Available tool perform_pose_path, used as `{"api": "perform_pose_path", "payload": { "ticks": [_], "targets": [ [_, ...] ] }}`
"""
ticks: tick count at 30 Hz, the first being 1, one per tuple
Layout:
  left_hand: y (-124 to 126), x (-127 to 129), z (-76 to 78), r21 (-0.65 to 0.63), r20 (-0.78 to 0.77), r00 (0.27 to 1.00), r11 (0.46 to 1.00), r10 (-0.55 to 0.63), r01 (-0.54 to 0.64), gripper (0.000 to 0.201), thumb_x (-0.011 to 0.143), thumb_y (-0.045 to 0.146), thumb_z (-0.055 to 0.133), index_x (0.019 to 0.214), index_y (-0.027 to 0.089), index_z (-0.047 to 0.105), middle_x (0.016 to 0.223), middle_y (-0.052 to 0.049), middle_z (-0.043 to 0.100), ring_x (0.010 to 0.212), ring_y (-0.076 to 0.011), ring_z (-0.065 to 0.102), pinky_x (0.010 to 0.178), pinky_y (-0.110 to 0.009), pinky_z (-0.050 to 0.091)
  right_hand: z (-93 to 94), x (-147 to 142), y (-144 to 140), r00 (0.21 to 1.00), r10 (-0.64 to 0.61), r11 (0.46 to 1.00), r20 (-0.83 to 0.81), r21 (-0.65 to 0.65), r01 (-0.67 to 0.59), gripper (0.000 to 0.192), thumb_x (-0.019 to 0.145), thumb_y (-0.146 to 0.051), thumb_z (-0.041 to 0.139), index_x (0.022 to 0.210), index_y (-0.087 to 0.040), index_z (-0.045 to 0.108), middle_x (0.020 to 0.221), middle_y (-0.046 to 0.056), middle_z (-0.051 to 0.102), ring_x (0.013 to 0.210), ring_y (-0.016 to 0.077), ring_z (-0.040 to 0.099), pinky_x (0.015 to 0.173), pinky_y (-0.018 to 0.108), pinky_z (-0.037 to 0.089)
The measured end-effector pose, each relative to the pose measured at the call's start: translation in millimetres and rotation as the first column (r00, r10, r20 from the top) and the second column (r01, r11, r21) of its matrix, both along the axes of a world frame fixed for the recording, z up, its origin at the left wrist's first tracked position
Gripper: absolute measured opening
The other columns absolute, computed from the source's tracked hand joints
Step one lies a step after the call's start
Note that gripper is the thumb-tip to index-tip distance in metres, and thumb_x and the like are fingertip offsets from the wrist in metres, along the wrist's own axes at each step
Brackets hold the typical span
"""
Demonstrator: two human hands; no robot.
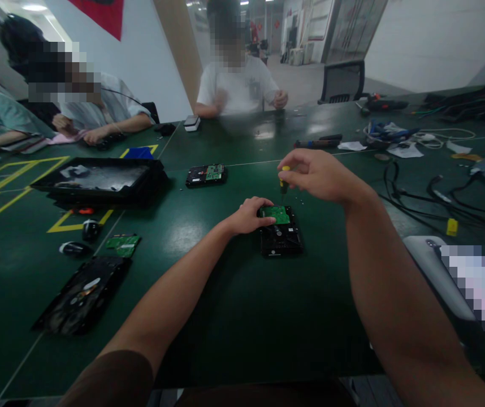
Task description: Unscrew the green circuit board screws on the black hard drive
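Green circuit board (277, 214) faces up on the black hard drive (281, 233), which lies flat on the dark green surface (234, 316) in front of the person. The left hand (250, 215) rests on the drive's near-left corner, its grip curled closed against the drive's edge, fingertips touching the board. The right hand (316, 174) hovers just above and beyond the drive, its grip closed around a small screwdriver (284, 180) with a yellow cap, held upright with the tip pointing down at the board's far edge.

A second hard drive (206, 174) lies farther back to the left, beside a black tray (98, 182). An opened drive (82, 294) and a loose green board (122, 244) sit near the left edge. Black cables (437, 195) sprawl on the right. Other people sit along the far side, their hands on the surface.
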State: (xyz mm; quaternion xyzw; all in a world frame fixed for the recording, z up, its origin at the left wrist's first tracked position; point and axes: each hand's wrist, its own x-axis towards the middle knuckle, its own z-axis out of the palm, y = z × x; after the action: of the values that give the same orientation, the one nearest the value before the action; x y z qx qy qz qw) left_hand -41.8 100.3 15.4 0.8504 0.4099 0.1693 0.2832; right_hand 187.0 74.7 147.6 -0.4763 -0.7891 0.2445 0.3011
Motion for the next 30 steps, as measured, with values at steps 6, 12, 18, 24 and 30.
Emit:
{"api": "perform_pose_path", "payload": {
  "ticks": [6, 12, 18, 24, 30],
  "targets": [
    [-2.1, 0.7, 2.8, -0.006, 0.009, 1.0, 1.0, 0.007, -0.007, 0.053, 0.086, 0.05, 0.071, 0.134, 0.028, 0.062, 0.132, -0.009, 0.064, 0.125, -0.0321, 0.056, 0.112, -0.053, 0.042, -4.3, 1.9, 3.0, 0.999, -0.053, 0.999, 0.001, 0.008, 0.053, 0.033, 0.087, -0.046, 0.074, 0.109, -0.022, 0.072, 0.1, 0.009, 0.077, 0.079, 0.0242, 0.072, 0.073, 0.04, 0.055],
    [-1.9, 0.7, 2.2, -0.008, 0.015, 1.0, 1.0, 0.006, -0.006, 0.053, 0.087, 0.05, 0.07, 0.133, 0.027, 0.062, 0.132, -0.011, 0.063, 0.124, -0.033, 0.055, 0.111, -0.054, 0.043, 1.2, 0.7, -1.3, 1.0, 0.018, 1.0, 0.023, -0.001, -0.018, 0.033, 0.088, -0.045, 0.073, 0.112, -0.023, 0.075, 0.099, 0.008, 0.077, 0.08, 0.0242, 0.072, 0.071, 0.039, 0.054],
    [0.3, 0.5, -2.4, -0.007, 0.01, 1.0, 1.0, 0.013, -0.013, 0.054, 0.087, 0.052, 0.069, 0.134, 0.027, 0.062, 0.132, -0.01, 0.063, 0.124, -0.0327, 0.055, 0.111, -0.054, 0.042, -4.6, 0.0, 3.4, 0.996, 0.03, 0.999, -0.086, -0.015, -0.031, 0.041, 0.086, -0.046, 0.075, 0.118, -0.02, 0.073, 0.099, 0.01, 0.076, 0.077, 0.0226, 0.071, 0.07, 0.039, 0.058],
    [1.3, -0.5, -3.4, 0.001, 0.015, 1.0, 1.0, 0.001, -0.001, 0.056, 0.087, 0.052, 0.07, 0.135, 0.026, 0.061, 0.133, -0.011, 0.062, 0.125, -0.0327, 0.055, 0.112, -0.052, 0.043, -5.2, 0.4, 4.7, 0.998, 0.003, 1.0, -0.068, -0.012, -0.004, 0.032, 0.09, -0.046, 0.072, 0.111, -0.022, 0.075, 0.097, 0.008, 0.077, 0.076, 0.0215, 0.07, 0.071, 0.039, 0.058],
    [0.5, -0.7, -1.8, 0.003, 0.005, 1.0, 1.0, 0.007, -0.007, 0.055, 0.088, 0.052, 0.069, 0.135, 0.025, 0.061, 0.133, -0.011, 0.063, 0.125, -0.0327, 0.055, 0.111, -0.052, 0.044, -0.7, 0.1, 1.1, 0.999, 0.0, 1.0, -0.044, 0.017, 0.001, 0.023, 0.094, -0.037, 0.068, 0.108, -0.021, 0.076, 0.1, 0.008, 0.076, 0.071, 0.0188, 0.07, 0.065, 0.036, 0.054]
  ]
}}
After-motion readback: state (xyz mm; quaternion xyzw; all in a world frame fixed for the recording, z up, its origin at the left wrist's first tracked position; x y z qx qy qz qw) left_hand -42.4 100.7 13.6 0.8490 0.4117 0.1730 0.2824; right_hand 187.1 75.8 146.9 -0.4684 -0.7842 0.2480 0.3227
